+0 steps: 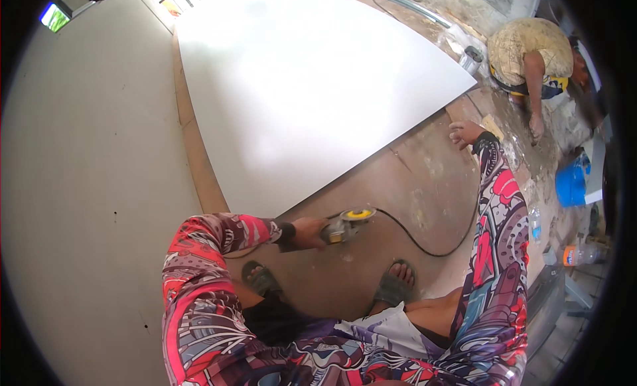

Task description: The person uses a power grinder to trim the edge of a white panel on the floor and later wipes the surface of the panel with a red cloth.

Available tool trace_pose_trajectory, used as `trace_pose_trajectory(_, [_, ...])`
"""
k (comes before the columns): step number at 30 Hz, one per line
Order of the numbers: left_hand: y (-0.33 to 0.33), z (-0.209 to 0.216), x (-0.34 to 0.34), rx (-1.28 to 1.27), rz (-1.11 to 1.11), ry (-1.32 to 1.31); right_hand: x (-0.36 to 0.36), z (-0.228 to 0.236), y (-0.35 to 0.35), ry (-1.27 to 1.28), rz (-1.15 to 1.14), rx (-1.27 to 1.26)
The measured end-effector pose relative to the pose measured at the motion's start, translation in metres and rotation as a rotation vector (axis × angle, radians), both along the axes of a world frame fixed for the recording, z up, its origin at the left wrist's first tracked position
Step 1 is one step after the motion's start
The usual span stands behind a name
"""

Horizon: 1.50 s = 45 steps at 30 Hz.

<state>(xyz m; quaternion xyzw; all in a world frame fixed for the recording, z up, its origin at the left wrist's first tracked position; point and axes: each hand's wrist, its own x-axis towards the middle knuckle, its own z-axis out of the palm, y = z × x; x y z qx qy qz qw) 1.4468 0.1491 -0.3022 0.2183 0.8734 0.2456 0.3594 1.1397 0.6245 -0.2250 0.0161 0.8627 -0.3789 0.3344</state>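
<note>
Grinder: a small yellow-and-grey angle grinder sits low over the brown floor, just off the near edge of the white board, ahead of your two sandalled feet. At far left a pale wall panel fills the view, and a strip of brown wood runs between it and the board. Your left hand, coming out of a red patterned sleeve, has its fingers clenched around the grinder's body, with the yellow disc guard pointing away from your wrist. A black cord leaves the grinder and curves across the floor toward your right side. Your right hand is stretched out well apart from the grinder, near the board's right corner; its fingers are loosely curled and grasp nothing that can be seen, and whether the palm touches the floor cannot be told. Farther right, another person in a pale yellow shirt crouches with one arm reaching down to the floor. At the right rim lie a blue bucket and a clear plastic bottle.
</note>
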Motion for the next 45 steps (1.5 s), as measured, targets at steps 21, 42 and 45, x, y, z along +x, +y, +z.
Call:
trace_pose_trajectory(21, [0.272,-0.053,-0.051,0.132,0.112,0.431,-0.015,-0.008,-0.017,0.684,0.188,0.251])
trace_pose_trajectory(42, [0.244,-0.056,-0.042,0.242,-0.024,0.502,0.003,-0.028,-0.014,0.483,0.212,0.363])
trace_pose_trajectory(45, [0.196,-0.004,-0.052,0.117,-0.399,0.642,0.006,-0.035,0.008,0.520,0.311,0.376])
